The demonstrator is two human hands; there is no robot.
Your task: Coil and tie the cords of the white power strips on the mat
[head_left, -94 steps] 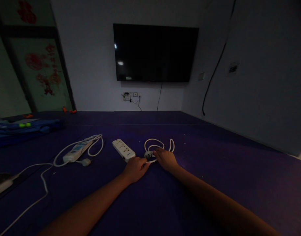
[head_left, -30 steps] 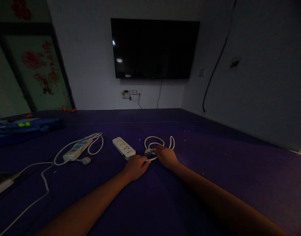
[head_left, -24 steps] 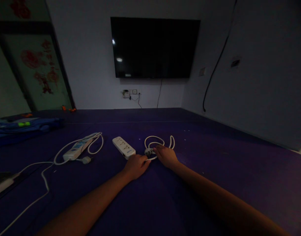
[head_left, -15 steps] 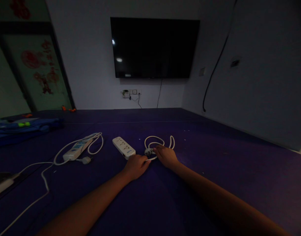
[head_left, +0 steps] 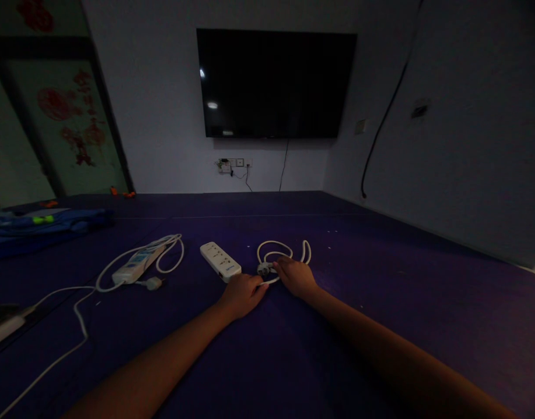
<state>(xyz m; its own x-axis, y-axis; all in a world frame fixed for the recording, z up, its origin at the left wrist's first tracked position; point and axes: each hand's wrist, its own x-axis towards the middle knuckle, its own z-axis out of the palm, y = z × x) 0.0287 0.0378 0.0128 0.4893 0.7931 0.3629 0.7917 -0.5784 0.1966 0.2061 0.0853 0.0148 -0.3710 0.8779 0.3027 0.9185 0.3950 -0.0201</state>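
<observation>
A white power strip (head_left: 220,261) lies on the dark purple floor mat (head_left: 267,361). Its white cord (head_left: 279,254) is coiled in loops to the right, with the plug (head_left: 263,269) at the near side. My left hand (head_left: 242,294) rests palm down just below the strip's near end, fingers curled over the cord. My right hand (head_left: 296,276) lies on the coil, fingertips touching the plug. The dim light hides what the fingers pinch.
A second power strip (head_left: 134,265) with a looping white cord and plug (head_left: 153,283) lies to the left. Blue fabric (head_left: 40,224) sits at the far left. A wall television (head_left: 276,84) hangs ahead above wall sockets (head_left: 234,164).
Both hands have stayed on the cord and plug. The view has only shifted slightly.
</observation>
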